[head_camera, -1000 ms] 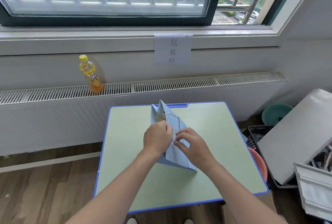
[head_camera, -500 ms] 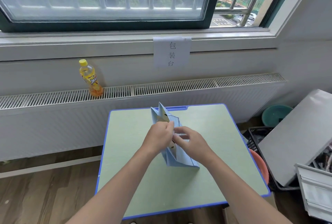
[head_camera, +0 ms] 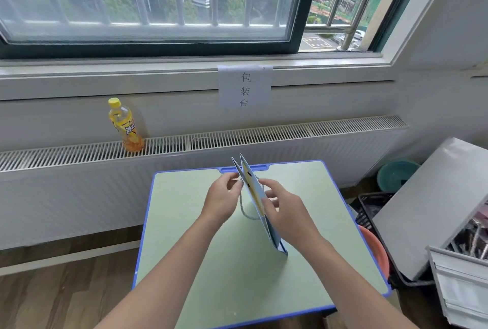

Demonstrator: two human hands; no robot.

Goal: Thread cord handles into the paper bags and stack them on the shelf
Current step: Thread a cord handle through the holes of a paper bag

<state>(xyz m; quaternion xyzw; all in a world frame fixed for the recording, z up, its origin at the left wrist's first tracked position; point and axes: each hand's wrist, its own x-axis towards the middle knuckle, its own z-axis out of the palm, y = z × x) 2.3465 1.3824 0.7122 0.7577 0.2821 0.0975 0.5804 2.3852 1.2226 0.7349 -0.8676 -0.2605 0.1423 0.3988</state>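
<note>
A light blue paper bag [head_camera: 254, 191] stands on edge on the green table [head_camera: 190, 236], its open top pointing away from me. A grey cord handle [head_camera: 244, 210] hangs in a loop from its left face. My left hand [head_camera: 224, 200] pinches the bag's upper left edge by the cord. On the other side, my right hand [head_camera: 284, 206] holds the bag's right face, fingers curled against the paper.
A yellow drink bottle [head_camera: 124, 125] stands on the radiator grille at the back left. A paper sign [head_camera: 245, 87] hangs under the window sill. To the right are a grey slanted board [head_camera: 427, 204], a black crate [head_camera: 369, 210], a teal basin [head_camera: 396, 174] and an orange bucket [head_camera: 375, 249].
The bag has been raised from leaning flat to standing nearly upright on its edge. Both hands moved up toward its top, and the cord loop now hangs on the left side.
</note>
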